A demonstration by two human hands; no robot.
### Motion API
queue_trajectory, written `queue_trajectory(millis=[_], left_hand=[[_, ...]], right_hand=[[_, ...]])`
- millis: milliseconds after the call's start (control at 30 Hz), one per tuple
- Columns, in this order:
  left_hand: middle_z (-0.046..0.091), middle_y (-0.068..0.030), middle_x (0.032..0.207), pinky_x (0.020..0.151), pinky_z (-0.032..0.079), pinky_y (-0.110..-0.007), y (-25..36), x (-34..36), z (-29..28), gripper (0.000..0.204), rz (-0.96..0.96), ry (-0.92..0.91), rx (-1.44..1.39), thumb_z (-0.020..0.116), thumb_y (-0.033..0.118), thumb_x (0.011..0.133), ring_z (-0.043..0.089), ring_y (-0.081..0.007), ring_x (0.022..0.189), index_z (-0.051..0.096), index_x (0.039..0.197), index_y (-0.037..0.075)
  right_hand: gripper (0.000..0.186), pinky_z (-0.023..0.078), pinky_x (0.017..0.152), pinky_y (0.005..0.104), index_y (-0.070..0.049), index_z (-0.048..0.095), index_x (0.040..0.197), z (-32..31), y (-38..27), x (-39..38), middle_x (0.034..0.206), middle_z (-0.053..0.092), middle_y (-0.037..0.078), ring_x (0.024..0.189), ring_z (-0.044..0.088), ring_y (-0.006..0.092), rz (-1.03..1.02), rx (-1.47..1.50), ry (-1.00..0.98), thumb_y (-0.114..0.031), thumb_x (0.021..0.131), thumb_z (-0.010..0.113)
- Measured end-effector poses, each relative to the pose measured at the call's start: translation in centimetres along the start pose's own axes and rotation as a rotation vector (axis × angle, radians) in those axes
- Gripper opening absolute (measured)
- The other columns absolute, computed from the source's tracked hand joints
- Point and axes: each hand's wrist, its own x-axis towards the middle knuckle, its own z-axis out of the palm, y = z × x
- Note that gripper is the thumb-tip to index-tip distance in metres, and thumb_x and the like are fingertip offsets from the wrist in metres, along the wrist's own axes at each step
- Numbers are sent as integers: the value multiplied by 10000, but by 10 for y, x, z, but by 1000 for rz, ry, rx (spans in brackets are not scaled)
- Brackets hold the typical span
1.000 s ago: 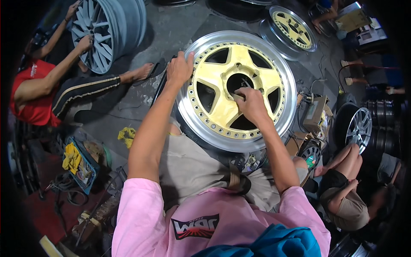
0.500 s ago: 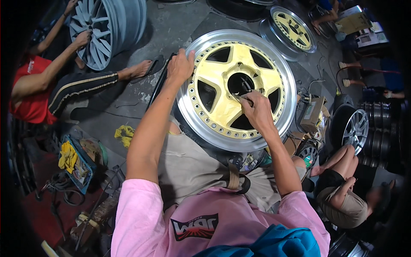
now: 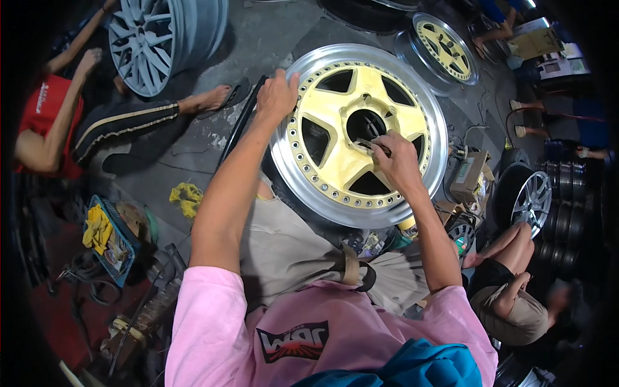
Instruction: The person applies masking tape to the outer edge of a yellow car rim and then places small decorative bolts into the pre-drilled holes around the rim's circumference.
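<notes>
A large wheel rim [image 3: 351, 145] lies before me, with a pale yellow five-spoke centre, a polished silver lip and a ring of small bolt holes. My left hand [image 3: 277, 97] grips the lip at its upper left, fingers curled over the edge. Close to the lower right of the dark centre hole, my right hand [image 3: 398, 161] is closed in a pinch. A small thin piece [image 3: 367, 143] sticks out from its fingertips toward the yellow face; its exact kind is too small to tell.
Another yellow-centred rim [image 3: 442, 48] lies at the far right. A person in a red shirt [image 3: 51, 113] sits at left beside a grey rim [image 3: 142, 48]. A blue basket [image 3: 119, 248] holds yellow cloth. At right are a cardboard box [image 3: 471, 177], a silver rim [image 3: 532, 200] and a seated person [image 3: 512, 309].
My right hand has shifted slightly right and up by the centre hole with the thin piece. The left hand stays on the lip. The red-shirted person's hand has left the grey rim.
</notes>
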Motion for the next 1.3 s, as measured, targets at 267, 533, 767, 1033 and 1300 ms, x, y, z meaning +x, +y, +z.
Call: queue_trajectory(millis=[267,533,767,1033,1300], left_hand=[[694,-355,1052,943,499,-593,-5,3,7,550,33,16,-22,491,493,1037,657,-543,1039,609,1188,-22],[693,-362,1033,934,498,-600,-5,4,8,545,20,34,-37,491,490,1037,652,-552,1034,607,1169,-25],[706,-320,1099,956,518,-569,-4,3,3,506,-22,-13,8,510,447,1040,671,-503,1067,619,1208,-18],[704,-313,1122,966,516,-567,-3,4,2,513,-27,-23,9,511,450,1039,669,-499,1086,614,1222,-18],[705,-315,1113,963,518,-569,-4,3,5,500,-2,-24,-14,514,440,1039,668,-502,1088,620,1218,-15]], right_hand=[[110,513,749,487,34,721,895,-9,4,-3,884,616,201,816,647,412,-141,-87,-134,-62,862,679],[104,524,738,472,19,729,911,-3,35,22,899,629,182,802,656,394,-303,-232,-305,-55,856,681],[155,521,751,456,16,738,971,-32,24,3,898,629,169,820,665,377,-158,-54,-211,-107,882,709],[77,526,761,477,19,706,873,-27,35,27,917,623,157,835,660,384,-347,-207,-375,-56,854,699],[100,514,754,471,-1,712,880,-42,37,34,910,615,148,843,657,367,-297,-150,-387,-92,846,733]])
